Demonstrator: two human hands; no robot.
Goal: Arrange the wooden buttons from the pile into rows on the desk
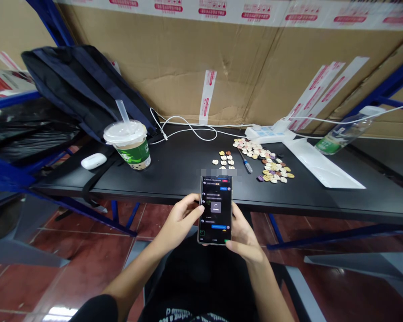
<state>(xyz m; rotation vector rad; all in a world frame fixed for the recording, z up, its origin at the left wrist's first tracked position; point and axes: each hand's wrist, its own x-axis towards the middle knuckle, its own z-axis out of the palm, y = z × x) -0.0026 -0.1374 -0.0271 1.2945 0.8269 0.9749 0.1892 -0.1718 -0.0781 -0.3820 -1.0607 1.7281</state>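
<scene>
I see a phone (215, 210) with its screen lit, held up in front of the black table (174, 174), just below its near edge. My left hand (179, 221) wraps around the phone's left side, thumb on the screen. My right hand (243, 235) grips the right side and bottom corner. On the table, little colored buttons (267, 163) lie in a pile beside a pen (246, 162). A drink cup (130, 145) with a straw stands to the left, near a white earbud case (93, 161).
</scene>
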